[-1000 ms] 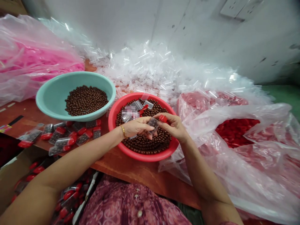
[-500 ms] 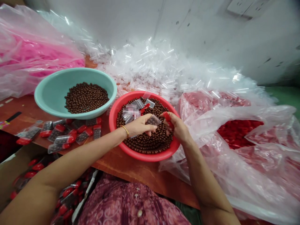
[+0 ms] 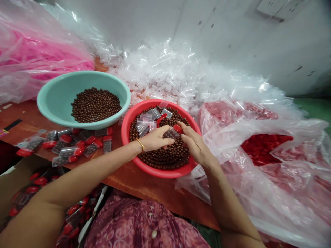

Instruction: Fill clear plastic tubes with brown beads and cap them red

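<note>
A red bowl full of small brown beads sits in front of me, with a few empty clear tubes lying on the beads. Over it, my left hand is closed around a small clear tube filled with brown beads. My right hand pinches a red cap at the tube's open end. A gold bangle is on my left wrist.
A teal bowl of brown beads stands to the left. Filled, red-capped tubes lie before it. Empty clear tubes are heaped behind. A plastic bag of red caps lies right, pink bagged goods far left.
My right hand drew slightly away from the tube, then came back with the red cap against the tube's end. The left hand stayed over the red bowl.
</note>
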Demonstrator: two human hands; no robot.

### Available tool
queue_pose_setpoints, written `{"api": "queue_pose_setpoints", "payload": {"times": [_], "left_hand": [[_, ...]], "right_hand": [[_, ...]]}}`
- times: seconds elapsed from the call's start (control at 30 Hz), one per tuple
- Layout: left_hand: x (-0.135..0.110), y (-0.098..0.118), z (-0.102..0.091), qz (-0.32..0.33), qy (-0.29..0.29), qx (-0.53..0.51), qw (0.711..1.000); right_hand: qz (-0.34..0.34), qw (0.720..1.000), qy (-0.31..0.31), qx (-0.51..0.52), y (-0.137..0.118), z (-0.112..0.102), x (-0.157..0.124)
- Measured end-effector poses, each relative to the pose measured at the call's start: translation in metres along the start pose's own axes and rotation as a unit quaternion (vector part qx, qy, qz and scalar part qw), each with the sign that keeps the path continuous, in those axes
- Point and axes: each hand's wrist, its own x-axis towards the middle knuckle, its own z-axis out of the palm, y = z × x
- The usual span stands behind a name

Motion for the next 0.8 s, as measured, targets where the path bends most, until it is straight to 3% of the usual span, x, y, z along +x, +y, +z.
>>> {"api": "queue_pose_setpoints", "payload": {"times": [0.2, 0.37, 0.63, 0.8], "left_hand": [[-0.002, -0.002, -0.001, 0.045, 0.046, 0.075, 0.995], [-0.003, -0.002, 0.000, 0.066, 0.065, 0.130, 0.987], [-0.004, -0.002, 0.005, 0.049, 0.098, 0.095, 0.989], [-0.003, 0.003, 0.004, 0.012, 0.099, 0.162, 0.982]], "right_hand": [[-0.037, 0.998, 0.044, -0.010, -0.008, 0.009, -0.001], [-0.053, 0.998, 0.017, -0.024, -0.005, 0.010, -0.005], [-0.033, 0.998, 0.047, -0.028, -0.005, 0.030, -0.015], [-0.013, 1.000, 0.007, -0.019, -0.008, 0.013, -0.008]]}}
